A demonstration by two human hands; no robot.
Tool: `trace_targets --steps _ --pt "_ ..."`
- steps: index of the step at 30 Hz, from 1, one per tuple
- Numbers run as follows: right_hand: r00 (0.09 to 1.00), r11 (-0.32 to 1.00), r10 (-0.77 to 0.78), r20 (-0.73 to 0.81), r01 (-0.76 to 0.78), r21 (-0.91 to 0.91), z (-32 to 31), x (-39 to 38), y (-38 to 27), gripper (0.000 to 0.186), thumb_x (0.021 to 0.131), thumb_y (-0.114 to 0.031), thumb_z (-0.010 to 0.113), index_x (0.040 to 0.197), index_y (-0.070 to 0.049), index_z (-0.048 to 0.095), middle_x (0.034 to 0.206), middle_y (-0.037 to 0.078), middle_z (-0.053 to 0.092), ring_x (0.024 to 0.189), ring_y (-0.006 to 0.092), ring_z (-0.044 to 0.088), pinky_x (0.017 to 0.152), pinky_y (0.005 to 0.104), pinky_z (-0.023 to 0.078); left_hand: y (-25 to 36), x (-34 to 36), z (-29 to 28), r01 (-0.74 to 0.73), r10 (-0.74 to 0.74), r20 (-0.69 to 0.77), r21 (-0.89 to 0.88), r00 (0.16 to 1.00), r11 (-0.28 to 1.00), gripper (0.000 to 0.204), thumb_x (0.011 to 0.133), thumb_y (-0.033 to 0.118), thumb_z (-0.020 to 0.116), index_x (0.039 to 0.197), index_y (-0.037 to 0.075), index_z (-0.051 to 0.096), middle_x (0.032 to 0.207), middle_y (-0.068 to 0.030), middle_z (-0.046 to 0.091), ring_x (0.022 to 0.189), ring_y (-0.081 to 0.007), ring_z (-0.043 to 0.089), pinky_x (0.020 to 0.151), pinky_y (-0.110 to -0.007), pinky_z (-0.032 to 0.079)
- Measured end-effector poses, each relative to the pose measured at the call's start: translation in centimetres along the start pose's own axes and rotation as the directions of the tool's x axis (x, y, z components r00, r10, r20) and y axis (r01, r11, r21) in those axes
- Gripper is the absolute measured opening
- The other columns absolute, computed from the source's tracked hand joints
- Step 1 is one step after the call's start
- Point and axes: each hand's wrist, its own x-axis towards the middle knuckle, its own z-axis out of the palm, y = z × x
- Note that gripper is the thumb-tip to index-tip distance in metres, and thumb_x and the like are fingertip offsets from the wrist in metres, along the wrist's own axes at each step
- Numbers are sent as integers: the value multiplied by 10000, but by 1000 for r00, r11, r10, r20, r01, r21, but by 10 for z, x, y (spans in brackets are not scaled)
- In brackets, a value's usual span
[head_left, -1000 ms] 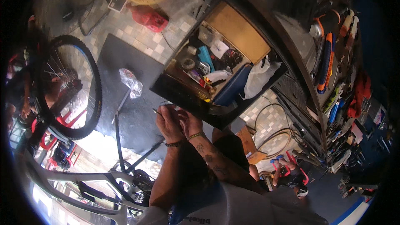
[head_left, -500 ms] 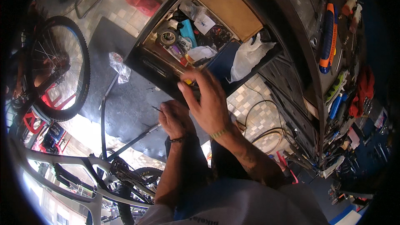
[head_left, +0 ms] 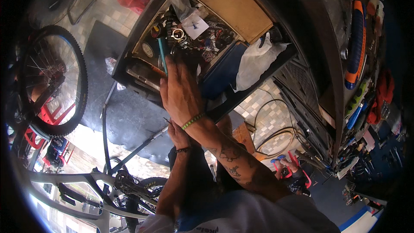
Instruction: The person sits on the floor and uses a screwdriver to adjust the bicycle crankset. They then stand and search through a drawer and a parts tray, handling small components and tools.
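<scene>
My right hand (head_left: 183,92) reaches over the near edge of an open drawer (head_left: 144,87), fingers stretched forward among loose items. A teal flat piece (head_left: 162,55) stands on edge along its index finger, its lower end at the thumb, and seems gripped there. The palm side and what lies beneath it are hidden. Below the drawer's front, partly behind my right wrist, my left hand (head_left: 178,137) is closed on a thin dark rod (head_left: 167,121). Around my right fingers lie a white ring (head_left: 177,34), a white paper (head_left: 195,26) and small metal parts (head_left: 211,54).
A brown board (head_left: 235,6), a blue flat case (head_left: 224,67) and a white plastic bag (head_left: 258,62) lie in the drawer. Tools crowd the bench at right, including an orange-and-blue handled tool (head_left: 356,45). A bicycle wheel (head_left: 82,73) and a white frame (head_left: 101,209) stand at left.
My right hand has moved forward and left into the drawer. The teal piece has shifted left and now stands on edge. The tape roll is out of sight. My left hand stays below the drawer.
</scene>
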Motion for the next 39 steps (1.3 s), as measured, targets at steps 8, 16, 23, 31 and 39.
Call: trace_targets --steps 8,16,23,31,39 --pt "999 991 -37 -7 37 129 1 -15 14 633 1080 -219 657 1604 41 414 1608 351 425 1490 529 451 1249 544 403 -8 8 -23 -214 202 81 528 976 822 377 1183 277 507 1262 -38 699 1152 -102 785 1051 -164 718 926 -324 573" --pt "995 991 -89 -49 93 99 2 -20 13 686 1061 -211 688 1615 67 394 1573 350 479 1482 520 469 1255 548 388 -22 15 -19 -137 122 65 339 990 931 365 1162 256 530 1298 -38 697 1198 -108 780 1085 -184 723 938 -339 575" --pt "996 996 -68 -56 71 51 -5 -17 13 720 1039 -235 719 1597 92 401 1504 351 537 1404 521 531 1231 567 403 -20 11 -15 -104 71 82 532 994 840 386 1139 271 562 1332 -38 690 1236 -116 771 1107 -202 724 949 -364 575" --pt "999 996 -33 23 34 -80 -10 -17 10 746 1062 -336 680 1606 89 396 1354 293 602 1247 446 596 1117 520 481 -34 16 -31 -125 84 131 346 988 930 434 1160 337 551 1306 -49 682 1139 -85 775 1021 -160 705 877 -346 569" --pt "923 956 229 308 -154 -250 -59 22 -8 349 1044 -210 685 1343 -32 657 1238 231 675 1183 420 652 1008 514 545 -30 18 -28 -73 66 34 321 997 944 417 1196 347 504 1237 -30 677 1061 -45 754 930 -111 680 776 -270 543"
